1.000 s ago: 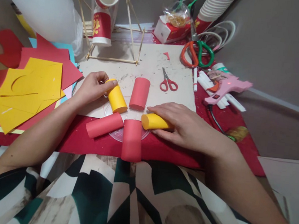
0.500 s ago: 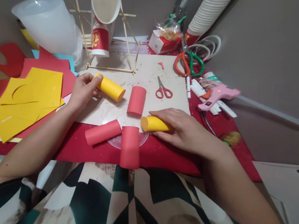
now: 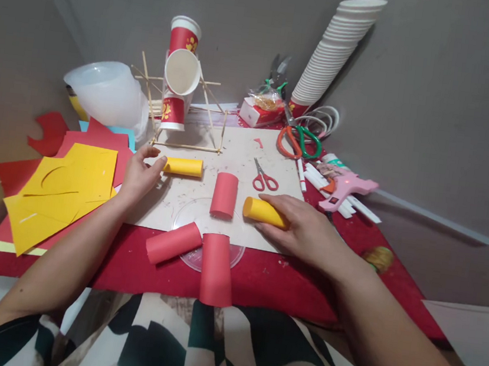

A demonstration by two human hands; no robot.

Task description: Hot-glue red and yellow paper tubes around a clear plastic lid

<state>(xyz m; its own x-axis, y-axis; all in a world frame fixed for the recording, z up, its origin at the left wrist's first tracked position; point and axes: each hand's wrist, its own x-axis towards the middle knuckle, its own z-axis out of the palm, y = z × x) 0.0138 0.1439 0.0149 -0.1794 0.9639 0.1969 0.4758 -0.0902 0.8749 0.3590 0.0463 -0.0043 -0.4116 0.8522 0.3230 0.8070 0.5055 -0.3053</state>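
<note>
- Across the pale board (image 3: 164, 200), left of centre, lies one yellow roll (image 3: 184, 167), a smooth, plain paper cylinder set nearly straight sideways.
- My left grip (image 3: 142, 173) is at its left end, thumb and fingers close around that edge; I cannot tell whether they pinch it or have let go.
- My right grip (image 3: 305, 229) pinches a second yellow roll (image 3: 263, 211) between thumb and fingers, its rounded end pointing left toward the red rolls.
- Three red rolls, matt and plain, sit around the clear disc (image 3: 193, 260): an upper one (image 3: 224, 195), a slanting one (image 3: 173, 242), and a lower one (image 3: 216, 270) reaching the front edge of the red tabletop (image 3: 148, 275).
- Half a second ago, the left yellow roll slanted down toward the disc; now I have it levelled.
- The second yellow roll has shifted outward, farther from the red ones, which keep their arrangement.
- My view has tilted up, showing more of the cup tower (image 3: 182, 73).
</note>
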